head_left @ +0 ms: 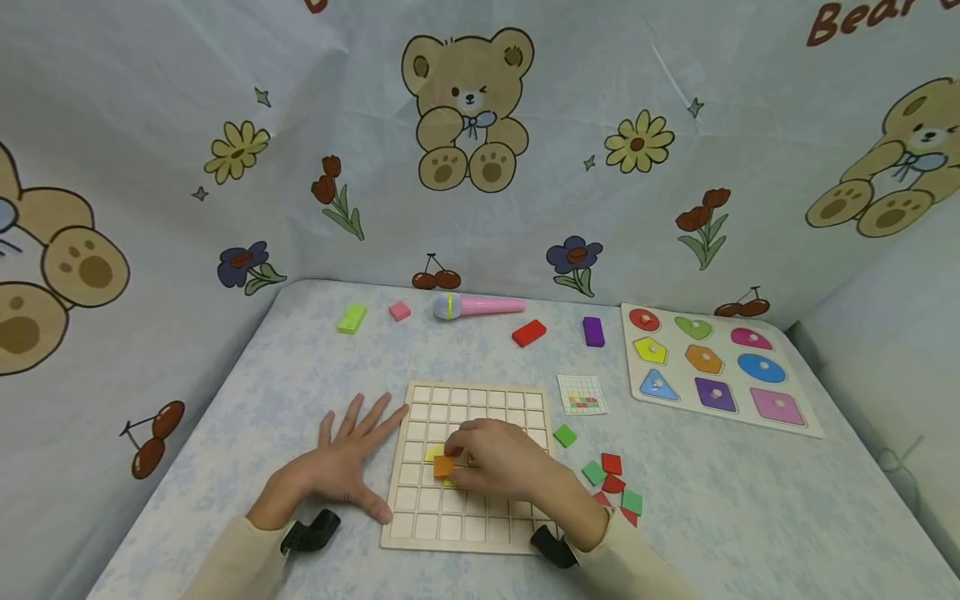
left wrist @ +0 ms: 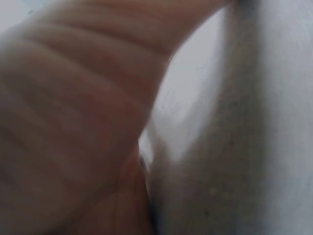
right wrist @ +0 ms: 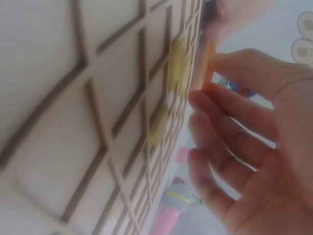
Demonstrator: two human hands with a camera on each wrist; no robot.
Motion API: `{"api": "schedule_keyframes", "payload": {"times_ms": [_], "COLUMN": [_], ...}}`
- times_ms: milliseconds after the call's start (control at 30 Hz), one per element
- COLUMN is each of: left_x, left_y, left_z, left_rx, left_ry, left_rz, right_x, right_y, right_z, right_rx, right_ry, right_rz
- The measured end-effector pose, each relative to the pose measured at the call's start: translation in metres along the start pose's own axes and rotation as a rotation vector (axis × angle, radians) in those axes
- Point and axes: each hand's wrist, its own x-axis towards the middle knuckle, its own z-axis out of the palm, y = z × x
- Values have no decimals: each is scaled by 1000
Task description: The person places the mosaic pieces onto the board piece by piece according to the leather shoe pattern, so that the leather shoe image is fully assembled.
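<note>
My right hand (head_left: 498,458) is over the middle of a wooden grid board (head_left: 427,525), pinching an orange square tile (head_left: 443,467) between thumb and fingers. In the right wrist view the orange tile (right wrist: 209,63) is seen edge-on, close over the board. Yellow tiles (right wrist: 177,63) sit in grid cells under it; in the head view a yellow tile (head_left: 433,452) peeks out beside the orange one. My left hand (head_left: 341,462) is spread with straight fingers at the board's left edge, its thumb and index fingertip right at the rim. The left wrist view holds mostly blurred palm (left wrist: 73,112).
Right of the board lie loose tiles, among them a green tile (head_left: 565,436) and a red tile (head_left: 611,463). A pattern card (head_left: 582,395) and a shape puzzle board (head_left: 720,371) are beyond. A toy microphone (head_left: 480,306), red block (head_left: 529,333) and purple block (head_left: 593,332) lie behind.
</note>
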Motion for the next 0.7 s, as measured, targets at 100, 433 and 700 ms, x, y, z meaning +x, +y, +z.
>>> {"api": "schedule_keyframes", "payload": {"times_ms": [100, 433, 700], "left_x": [1, -1, 0], "left_y": [0, 1, 0], "left_z": [0, -1, 0], "left_rx": [10, 12, 14], "left_ry": [2, -1, 1], "left_rz": [-1, 9, 9], "right_x": [4, 11, 14], "right_y": [-3, -11, -13], "right_z": [2, 11, 13], "right_rx": [-23, -134, -141], "right_ry": [-1, -30, -45], "right_rz": [-8, -7, -10]}}
